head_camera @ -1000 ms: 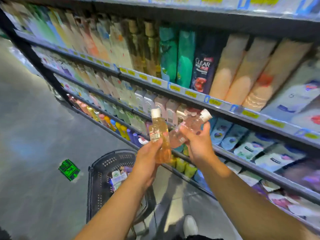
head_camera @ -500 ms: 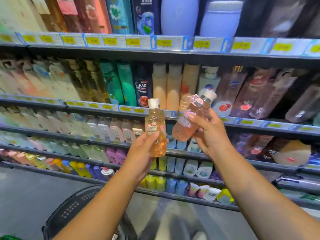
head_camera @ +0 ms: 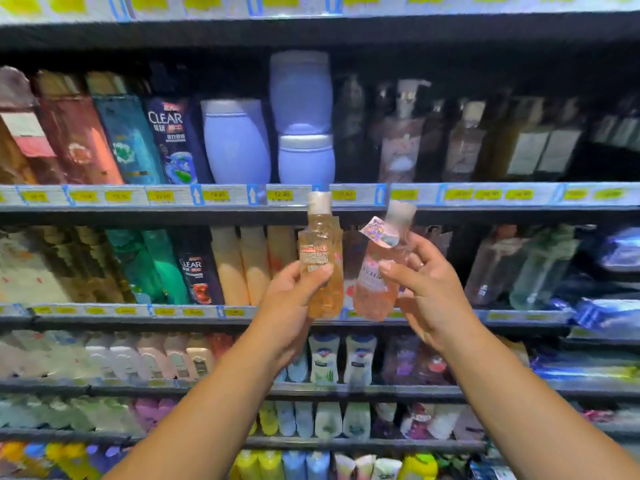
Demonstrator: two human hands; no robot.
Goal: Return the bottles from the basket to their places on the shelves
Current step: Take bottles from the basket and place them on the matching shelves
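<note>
While both arms reach up at the shelves (head_camera: 138, 211), each hand carries one small bottle. The two are held in the air side by side, just apart, in front of the middle tier. The left hand (head_camera: 294, 306) grips the orange bottle (head_camera: 320, 265) low on its body, thumb laid across the front and fingers curled behind. It stands upright, a clear container nearly full of amber liquid. It has a white cap and a white label with a red band, the print too fine to read. The right hand (head_camera: 429, 292) pinches the pink bottle (head_camera: 374, 282) between thumb and curled fingers near its shoulder. This one tilts, cap leaning right, and holds pale pink liquid. It has a shiny sticker (head_camera: 377, 233) by the neck and looping script on the front that I cannot make out. One ring (head_camera: 420, 265) shows on a finger of that hand.

Behind them I count two dark CLEAR bottles (head_camera: 169, 140), one on the upper tier and one on the tier below. Three lavender bottles (head_camera: 237, 143) sit on the upper tier, one of them stacked on another. Three peach bottles (head_camera: 228, 268) stand in a row left of the orange one. Yellow price tags (head_camera: 216, 195) line the rails; three read 39.90, 19.90 and 12.90, the rest blur.
</note>
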